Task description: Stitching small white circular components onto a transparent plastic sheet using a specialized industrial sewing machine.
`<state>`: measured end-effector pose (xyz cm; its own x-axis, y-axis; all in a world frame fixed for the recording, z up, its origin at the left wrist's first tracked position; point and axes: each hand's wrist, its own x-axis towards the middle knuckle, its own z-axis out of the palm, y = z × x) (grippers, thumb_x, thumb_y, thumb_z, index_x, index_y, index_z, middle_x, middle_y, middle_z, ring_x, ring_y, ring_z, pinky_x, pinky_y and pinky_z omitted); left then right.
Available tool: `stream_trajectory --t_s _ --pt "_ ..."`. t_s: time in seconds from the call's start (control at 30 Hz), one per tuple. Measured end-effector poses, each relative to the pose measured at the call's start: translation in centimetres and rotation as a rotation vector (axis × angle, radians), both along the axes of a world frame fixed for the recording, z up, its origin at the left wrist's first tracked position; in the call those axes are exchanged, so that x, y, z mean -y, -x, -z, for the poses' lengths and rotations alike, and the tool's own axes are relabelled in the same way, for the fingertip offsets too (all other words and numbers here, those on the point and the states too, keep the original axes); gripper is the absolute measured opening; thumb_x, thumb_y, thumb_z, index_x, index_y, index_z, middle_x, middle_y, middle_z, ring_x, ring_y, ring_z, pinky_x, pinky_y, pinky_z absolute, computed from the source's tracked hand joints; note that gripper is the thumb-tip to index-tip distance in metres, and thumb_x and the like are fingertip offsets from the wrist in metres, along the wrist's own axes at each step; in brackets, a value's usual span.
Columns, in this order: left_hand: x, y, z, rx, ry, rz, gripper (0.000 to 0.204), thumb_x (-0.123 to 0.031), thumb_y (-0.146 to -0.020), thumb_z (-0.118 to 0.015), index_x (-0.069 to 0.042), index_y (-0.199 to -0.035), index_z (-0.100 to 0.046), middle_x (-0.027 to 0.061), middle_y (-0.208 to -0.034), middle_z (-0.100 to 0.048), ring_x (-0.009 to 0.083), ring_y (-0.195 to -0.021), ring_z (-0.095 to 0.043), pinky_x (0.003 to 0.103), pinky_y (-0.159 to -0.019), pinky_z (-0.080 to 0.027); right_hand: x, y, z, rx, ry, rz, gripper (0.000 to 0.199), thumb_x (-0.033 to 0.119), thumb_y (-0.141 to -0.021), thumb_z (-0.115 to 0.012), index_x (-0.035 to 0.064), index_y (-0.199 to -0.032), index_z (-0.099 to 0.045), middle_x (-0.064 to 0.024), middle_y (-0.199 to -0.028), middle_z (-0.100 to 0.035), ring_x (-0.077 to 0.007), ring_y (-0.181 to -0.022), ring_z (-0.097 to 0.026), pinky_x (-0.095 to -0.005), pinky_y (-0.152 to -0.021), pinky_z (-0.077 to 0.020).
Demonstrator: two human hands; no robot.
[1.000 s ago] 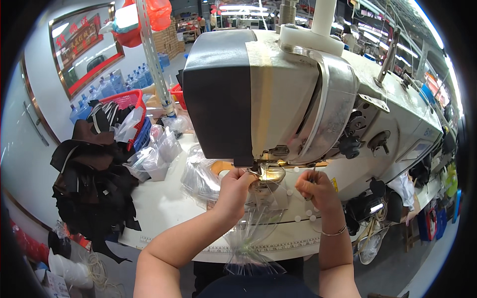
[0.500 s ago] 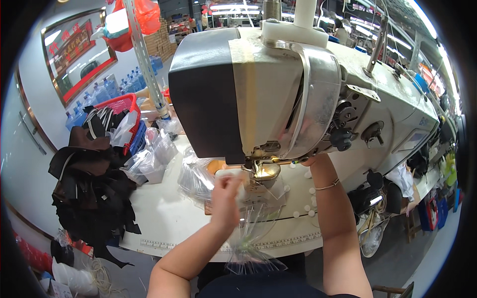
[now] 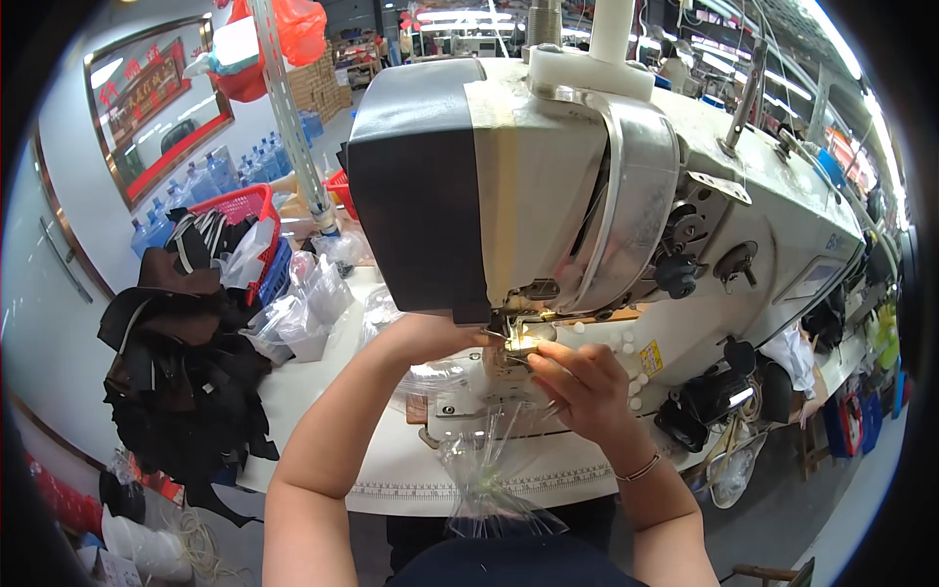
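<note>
A thin bangle (image 3: 641,471) of silver colour is worn at the right wrist (image 3: 626,452). A dark navy top (image 3: 509,565) is also worn. The left hand (image 3: 435,338), the right hand (image 3: 590,388) and both forearms (image 3: 337,426) are bare.

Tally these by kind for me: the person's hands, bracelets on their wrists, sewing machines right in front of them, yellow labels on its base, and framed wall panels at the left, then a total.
Hands: 2 (left hand, right hand)
Bracelet: 1
Sewing machine: 1
Yellow label: 1
Framed wall panel: 1
Total: 6
</note>
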<state>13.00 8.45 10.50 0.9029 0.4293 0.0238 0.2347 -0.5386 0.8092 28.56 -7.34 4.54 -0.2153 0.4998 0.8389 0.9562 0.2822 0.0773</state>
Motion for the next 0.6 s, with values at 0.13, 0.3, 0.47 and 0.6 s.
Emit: stream_trajectory --t_s 0.13,0.3,0.47,0.6 --pt "-0.1 0.2 0.9 0.046 0.456 -0.024 0.027 -0.006 -0.077 -0.064 -0.001 -0.103 -0.058 0.0076 -0.095 -0.06 0.0168 -0.082 -0.058 0.03 -0.072 -0.048 0.3 -0.2 -0.9 0.091 -0.016 0.065 0.032 0.009 -0.061 -0.063 0.0138 -0.092 -0.065 0.0062 -0.095 -0.061 -0.0148 -0.072 -0.045 -0.0234 -0.06 -0.044" --pt "-0.1 -0.2 4.0 0.224 0.832 -0.278 0.013 -0.003 -0.076 -0.062 -0.003 -0.088 -0.061 0.0035 -0.076 -0.06 0.0088 -0.064 -0.054 0.024 -0.057 -0.044 -0.5 -1.2 -1.4 0.042 -0.011 0.022 0.033 0.001 -0.058 -0.061 0.0136 -0.088 -0.065 0.0051 -0.091 -0.064 -0.0168 -0.07 -0.047 -0.0246 -0.057 -0.0431" --pt "1.2 0.0 4.9 0.221 1.006 -0.37 0.007 -0.007 -0.077 -0.061 -0.004 -0.084 -0.061 0.0035 -0.074 -0.059 0.0072 -0.06 -0.051 0.023 -0.055 -0.042 -1.9 -3.3 -1.1 -0.058 0.067 -0.018 0.037 0.0 -0.056 -0.062 0.0178 -0.088 -0.065 0.0059 -0.08 -0.064 -0.0179 -0.071 -0.048 -0.028 -0.061 -0.0449" --pt "2.1 0.2 4.8 0.269 1.011 -0.373 0.009 -0.011 -0.078 -0.059 -0.004 -0.082 -0.061 0.0037 -0.071 -0.058 0.0077 -0.059 -0.05 0.023 -0.053 -0.039 -3.4 -4.9 -0.5 -0.075 0.128 -0.069 0.039 -0.001 -0.056 -0.062 0.0168 -0.09 -0.065 -0.0022 -0.067 -0.06 -0.0218 -0.057 -0.051 -0.0318 -0.058 -0.0432"
